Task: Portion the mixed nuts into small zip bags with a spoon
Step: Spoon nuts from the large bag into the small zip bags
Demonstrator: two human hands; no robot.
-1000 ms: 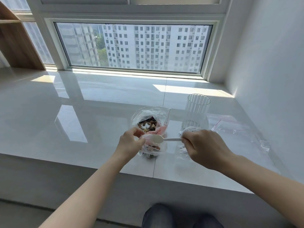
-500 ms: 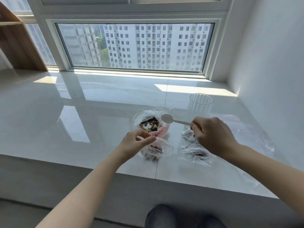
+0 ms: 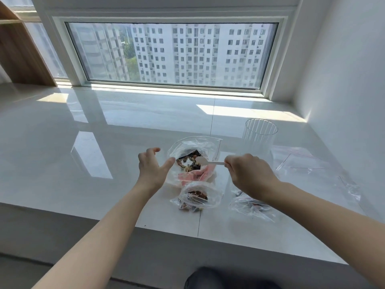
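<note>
Right hand (image 3: 249, 175) pinches the white spoon (image 3: 206, 161) by its handle, the bowl reaching left over the mixed nuts (image 3: 190, 162) in the large open bag (image 3: 193, 147). Left hand (image 3: 153, 168), fingers spread and holding nothing, hovers at that bag's left edge. Nearer than both hands, a small zip bag (image 3: 198, 198) of nuts lies on the counter (image 3: 104, 163).

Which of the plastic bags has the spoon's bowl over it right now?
The large bag of mixed nuts, farthest back, with pink inside; the spoon hovers over its open mouth, not the small bags.
</note>
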